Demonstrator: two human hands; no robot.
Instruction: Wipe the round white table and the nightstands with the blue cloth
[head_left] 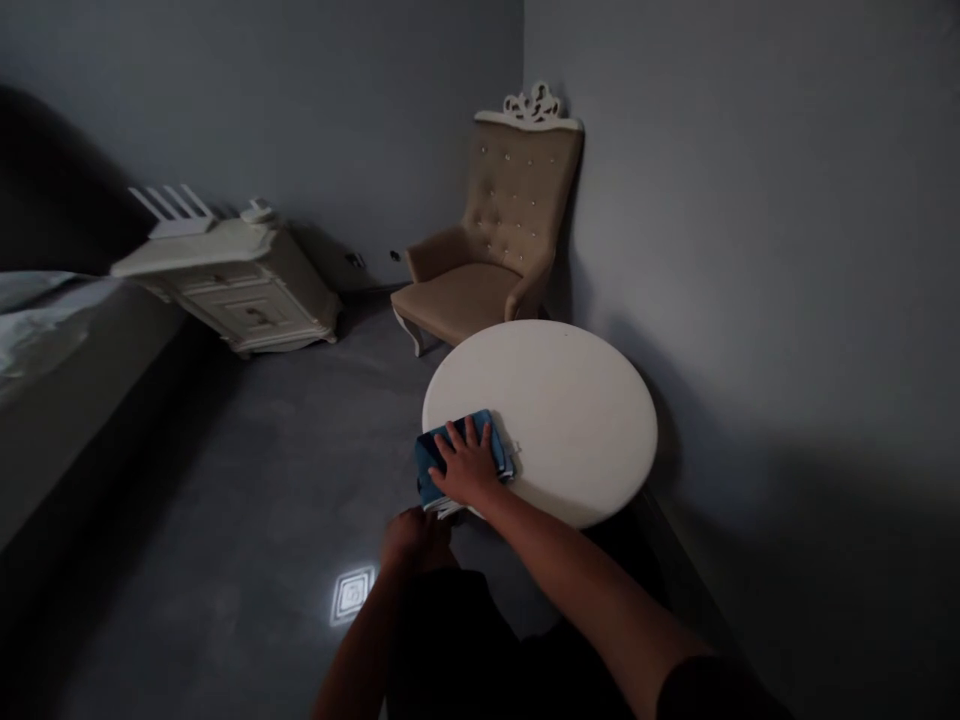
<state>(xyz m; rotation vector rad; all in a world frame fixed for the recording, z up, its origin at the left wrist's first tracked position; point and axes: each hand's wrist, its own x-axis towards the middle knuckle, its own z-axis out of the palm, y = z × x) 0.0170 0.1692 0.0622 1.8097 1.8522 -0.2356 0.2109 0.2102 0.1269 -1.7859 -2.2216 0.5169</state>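
A folded blue cloth bundle (430,452) with darker blue patches lies at the near left edge of the round white table (577,400). My right hand (471,465) presses flat on top of it, fingers spread. Some white strips or cords (442,507) stick out from the bundle's near side. Just below them, at the table's rim, my left hand (414,537) is curled closed, in shadow. Whatever its fingers hold, perhaps the ends of those strips, is hidden.
Behind the table stands a brown tufted armchair (457,300). A white nightstand (240,290) at the left carries a router (180,226) with several antennas. A bed (82,370) lines the left side, and a grey wall (787,250) rises close on the right.
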